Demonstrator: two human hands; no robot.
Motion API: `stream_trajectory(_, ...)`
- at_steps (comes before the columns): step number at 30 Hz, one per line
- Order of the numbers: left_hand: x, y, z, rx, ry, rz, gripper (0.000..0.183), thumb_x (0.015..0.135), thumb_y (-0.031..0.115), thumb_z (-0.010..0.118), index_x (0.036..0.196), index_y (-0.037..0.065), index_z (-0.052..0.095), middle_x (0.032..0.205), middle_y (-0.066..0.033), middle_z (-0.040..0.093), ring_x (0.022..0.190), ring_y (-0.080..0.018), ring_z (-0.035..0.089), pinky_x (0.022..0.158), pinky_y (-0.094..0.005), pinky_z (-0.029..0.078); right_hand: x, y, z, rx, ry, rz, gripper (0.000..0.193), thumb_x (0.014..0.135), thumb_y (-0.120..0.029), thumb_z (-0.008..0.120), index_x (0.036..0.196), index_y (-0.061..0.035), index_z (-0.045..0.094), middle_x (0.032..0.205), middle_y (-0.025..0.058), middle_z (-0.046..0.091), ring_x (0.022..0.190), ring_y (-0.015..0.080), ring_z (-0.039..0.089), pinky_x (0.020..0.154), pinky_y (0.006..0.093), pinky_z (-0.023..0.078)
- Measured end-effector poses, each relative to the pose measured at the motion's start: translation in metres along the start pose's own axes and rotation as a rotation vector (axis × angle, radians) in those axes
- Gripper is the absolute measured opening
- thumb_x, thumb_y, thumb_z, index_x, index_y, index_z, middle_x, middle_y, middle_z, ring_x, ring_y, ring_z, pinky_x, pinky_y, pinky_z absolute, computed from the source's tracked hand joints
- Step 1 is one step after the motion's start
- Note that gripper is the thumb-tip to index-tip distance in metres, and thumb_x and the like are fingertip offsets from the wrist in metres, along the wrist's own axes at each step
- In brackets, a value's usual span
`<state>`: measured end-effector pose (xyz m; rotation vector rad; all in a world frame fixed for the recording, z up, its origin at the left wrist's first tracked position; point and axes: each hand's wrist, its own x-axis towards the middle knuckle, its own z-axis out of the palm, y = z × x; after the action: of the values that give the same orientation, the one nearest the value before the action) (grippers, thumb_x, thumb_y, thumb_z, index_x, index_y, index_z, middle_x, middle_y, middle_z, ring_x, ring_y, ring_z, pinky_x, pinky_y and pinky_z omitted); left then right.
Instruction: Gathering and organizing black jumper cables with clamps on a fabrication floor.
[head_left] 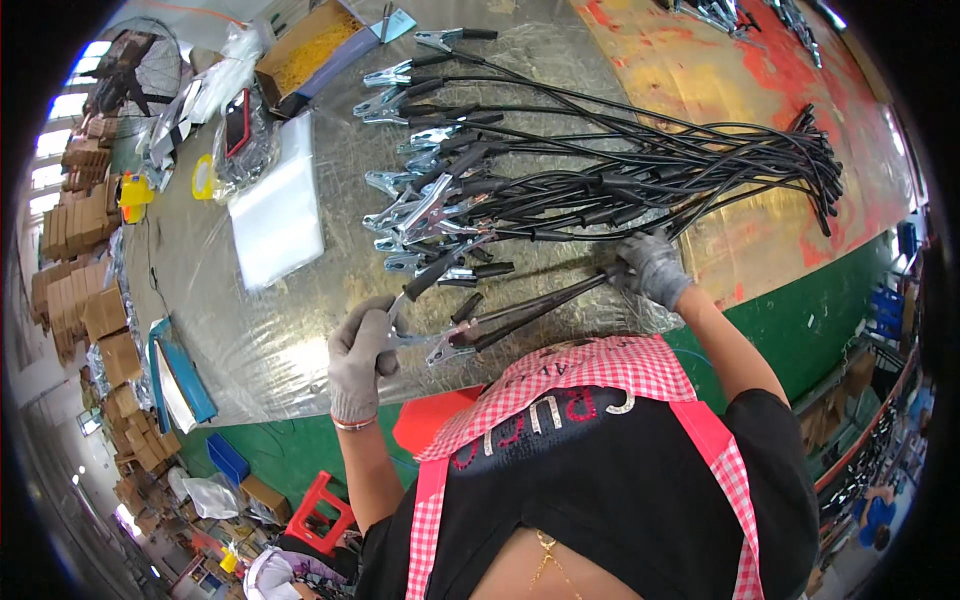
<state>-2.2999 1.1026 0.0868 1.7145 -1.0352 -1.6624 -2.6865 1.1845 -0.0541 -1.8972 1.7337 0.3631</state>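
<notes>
My left hand (358, 362), in a grey work glove, is closed on a metal spring clamp (403, 337) near the table's front edge. A second clamp (443, 350) with black grips lies just right of it. Two black cables (545, 303) run from these clamps to my right hand (652, 268), also gloved, whose fingers are wrapped round them. Beyond my hands lies a bundle of black cables (690, 160), looped at its right end. Several silver clamps (385, 105) with black grips are fanned out at the bundle's left.
Clear plastic sheets (278, 210) lie left of the clamps. Behind them are a red-and-black phone (237, 123) and an open box (310, 50) with yellow contents. A yellow tape roll (202, 177) and a blue folder (180, 375) sit at left. A red stool (320, 512) stands on the floor.
</notes>
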Motion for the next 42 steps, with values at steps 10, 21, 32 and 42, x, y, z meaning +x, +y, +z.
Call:
stream_trajectory(10, -0.049, 0.004, 0.016, 0.382, -0.069, 0.485, 0.021, 0.087, 0.011, 0.065, 0.105, 0.001, 0.065, 0.09, -0.0058, 0.067, 0.068, -0.0107, 0.061, 0.058, -0.0253, 0.048, 0.046, -0.156, -0.033, 0.287, 0.04, -0.541, 0.024, 0.068, -0.026, 0.069, 0.084, -0.0079, 0.068, 0.073, 0.0158, 0.064, 0.073, 0.0369, 0.063, 0.064, 0.044, 0.05)
stream_trajectory(21, -0.061, -0.02, 0.028, -0.038, 0.219, 0.228, 0.019, 0.091, 0.014, 0.061, 0.103, -0.001, 0.065, 0.085, -0.0034, 0.063, 0.068, -0.0073, 0.056, 0.059, -0.0213, 0.045, 0.02, -0.212, -0.062, 0.005, 0.074, -0.584, 0.029, 0.071, -0.022, 0.067, 0.1, -0.017, 0.068, 0.081, 0.0138, 0.068, 0.077, 0.0351, 0.065, 0.068, 0.0457, 0.05)
stream_trajectory(32, 0.051, -0.164, -0.03, 0.736, 0.157, 0.242, 0.04, 0.085, 0.029, 0.063, 0.115, 0.003, 0.061, 0.099, -0.0165, 0.066, 0.088, -0.0322, 0.064, 0.081, -0.0399, 0.049, 0.031, -0.191, -0.012, 0.161, 0.267, -0.536, 0.035, 0.077, -0.037, 0.067, 0.096, -0.0079, 0.067, 0.094, 0.0174, 0.066, 0.086, 0.0354, 0.063, 0.074, 0.0423, 0.05)
stream_trajectory(42, 0.084, -0.035, 0.06, 0.52, 0.284, 0.637, 0.046, 0.085, 0.029, 0.065, 0.119, 0.0, 0.057, 0.085, -0.0138, 0.065, 0.072, -0.023, 0.064, 0.067, -0.0348, 0.051, 0.032, 0.029, -0.039, 0.025, 0.732, 0.351, 0.052, 0.072, -0.038, 0.073, 0.12, -0.0232, 0.06, 0.124, 0.0098, 0.053, 0.115, 0.0329, 0.047, 0.094, 0.051, 0.037)
